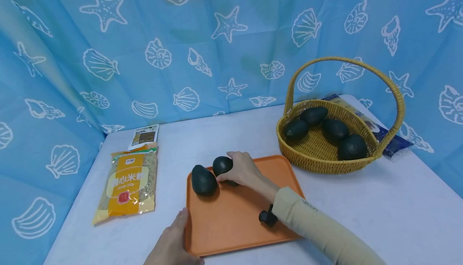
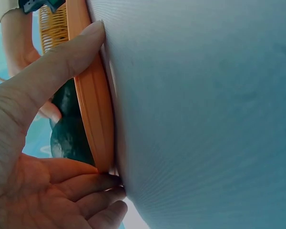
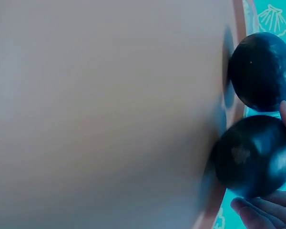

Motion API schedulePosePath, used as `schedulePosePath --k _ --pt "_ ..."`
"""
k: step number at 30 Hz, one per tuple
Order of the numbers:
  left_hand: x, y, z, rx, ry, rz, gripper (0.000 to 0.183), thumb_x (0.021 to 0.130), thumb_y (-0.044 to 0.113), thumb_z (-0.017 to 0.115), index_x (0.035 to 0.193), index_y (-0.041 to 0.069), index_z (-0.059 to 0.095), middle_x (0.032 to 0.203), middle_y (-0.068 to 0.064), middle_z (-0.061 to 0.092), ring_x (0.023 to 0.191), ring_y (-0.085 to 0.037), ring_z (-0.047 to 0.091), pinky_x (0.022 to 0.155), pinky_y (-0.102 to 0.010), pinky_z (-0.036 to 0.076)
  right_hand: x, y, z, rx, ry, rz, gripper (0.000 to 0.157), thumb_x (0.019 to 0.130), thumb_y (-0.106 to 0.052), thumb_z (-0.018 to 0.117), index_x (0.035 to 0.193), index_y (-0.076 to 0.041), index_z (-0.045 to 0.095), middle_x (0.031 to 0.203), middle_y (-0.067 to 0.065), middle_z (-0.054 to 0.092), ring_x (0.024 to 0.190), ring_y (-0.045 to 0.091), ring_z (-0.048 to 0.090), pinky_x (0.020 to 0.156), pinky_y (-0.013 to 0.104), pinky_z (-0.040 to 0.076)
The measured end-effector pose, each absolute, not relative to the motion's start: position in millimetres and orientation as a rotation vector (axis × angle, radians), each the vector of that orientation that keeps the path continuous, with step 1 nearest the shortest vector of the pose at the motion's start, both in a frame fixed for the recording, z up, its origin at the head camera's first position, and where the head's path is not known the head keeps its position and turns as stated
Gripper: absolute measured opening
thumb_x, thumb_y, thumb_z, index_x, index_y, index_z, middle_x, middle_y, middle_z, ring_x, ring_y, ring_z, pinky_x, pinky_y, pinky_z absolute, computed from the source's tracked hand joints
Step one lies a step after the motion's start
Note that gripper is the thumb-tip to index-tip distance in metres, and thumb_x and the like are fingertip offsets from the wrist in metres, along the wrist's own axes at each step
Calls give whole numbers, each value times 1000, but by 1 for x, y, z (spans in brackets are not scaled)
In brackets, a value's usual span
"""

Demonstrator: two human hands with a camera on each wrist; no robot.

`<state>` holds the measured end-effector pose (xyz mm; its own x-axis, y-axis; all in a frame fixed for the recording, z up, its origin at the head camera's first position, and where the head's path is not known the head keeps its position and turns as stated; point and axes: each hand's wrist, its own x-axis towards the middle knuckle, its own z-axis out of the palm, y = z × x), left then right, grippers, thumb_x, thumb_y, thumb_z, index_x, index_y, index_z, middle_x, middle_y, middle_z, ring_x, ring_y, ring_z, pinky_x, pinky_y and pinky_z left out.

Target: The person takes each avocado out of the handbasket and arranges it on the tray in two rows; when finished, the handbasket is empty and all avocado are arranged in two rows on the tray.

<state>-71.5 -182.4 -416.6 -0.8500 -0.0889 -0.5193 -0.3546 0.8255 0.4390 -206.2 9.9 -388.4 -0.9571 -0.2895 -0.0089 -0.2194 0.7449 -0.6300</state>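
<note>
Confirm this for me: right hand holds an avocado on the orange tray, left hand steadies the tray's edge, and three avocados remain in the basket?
Not quite: the basket holds four avocados, not three, as the head view shows. The right hand, held avocado, tray and left hand are as you said.

The right forearm [image 1: 325,229] at lower right of the head view wears a beige long sleeve with a small black camera mount [image 1: 268,217] strapped at the wrist; both hands are bare.

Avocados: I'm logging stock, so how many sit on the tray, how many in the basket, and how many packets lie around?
Avocados on the orange tray: 2
Avocados in the wicker basket: 4
Packets on the table: 3
Total: 9
</note>
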Motion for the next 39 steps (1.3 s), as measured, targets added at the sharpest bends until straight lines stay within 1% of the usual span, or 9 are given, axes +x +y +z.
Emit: schedulePosePath --k 6,11,12,15,20,29,33,36,39 --pt "-72 -182 -418 -343 2523 707 133 43 30 96 150 0 24 152 -26 30 133 -44 38 110 -62 34 -204 12 -384 -437 2809 -1026 83 69 -38 86 134 1 53 81 10 71 95 27 65 83 39 60" --pt "-72 -182 -420 -339 2529 698 132 44 31 96 151 0 23 152 -26 31 132 -44 39 109 -63 35 -201 15 -380 -459 2801 -1029 82 69 -39 85 133 1 54 87 13 73 110 31 61 91 41 58" --pt "-72 -182 -420 -339 2531 699 132 44 31 96 151 0 23 152 -26 32 132 -44 40 109 -63 35 -200 15 -379 -462 2803 -1031 81 69 -39 85 133 1 55 89 13 73 107 30 63 91 40 58" --pt "-71 -181 -420 -340 2534 698 133 44 30 96 151 0 23 152 -26 32 131 -43 41 108 -63 37 -199 16 -376 -467 2794 -1040 81 69 -38 85 133 1 55 71 11 68 86 24 63 83 36 59" --pt "-71 -180 -418 -341 2536 696 133 43 30 96 151 0 23 152 -26 33 130 -43 42 107 -63 37 -197 20 -371 -495 2790 -1070 79 72 -37 84 134 1 54 51 6 52 52 14 45 74 31 55" --pt "-71 -180 -418 -355 2515 709 133 44 30 96 151 0 23 151 -26 32 130 -43 43 106 -63 39 -193 26 -365 -498 2782 -1095 77 74 -36 82 134 1 53 44 3 45 40 10 20 50 22 31" --pt "-71 -180 -418 -358 2509 714 132 44 30 95 151 0 23 151 -27 33 128 -42 44 105 -62 40 -193 30 -363 -478 2790 -1091 76 74 -37 82 135 0 53 58 8 59 46 17 46 61 26 48" --pt "-71 -180 -418 -355 2514 710 133 44 30 96 150 -1 23 151 -27 33 128 -42 44 106 -62 39 -194 34 -361 -470 2808 -1098 76 75 -36 82 135 -1 53 95 15 72 85 29 66 83 36 57" --pt "-71 -179 -418 -345 2525 705 133 43 31 96 150 -2 24 151 -27 32 130 -43 42 108 -61 38 -195 40 -358 -462 2824 -1112 76 74 -35 82 135 -1 53 127 18 63 117 33 59 96 45 55"
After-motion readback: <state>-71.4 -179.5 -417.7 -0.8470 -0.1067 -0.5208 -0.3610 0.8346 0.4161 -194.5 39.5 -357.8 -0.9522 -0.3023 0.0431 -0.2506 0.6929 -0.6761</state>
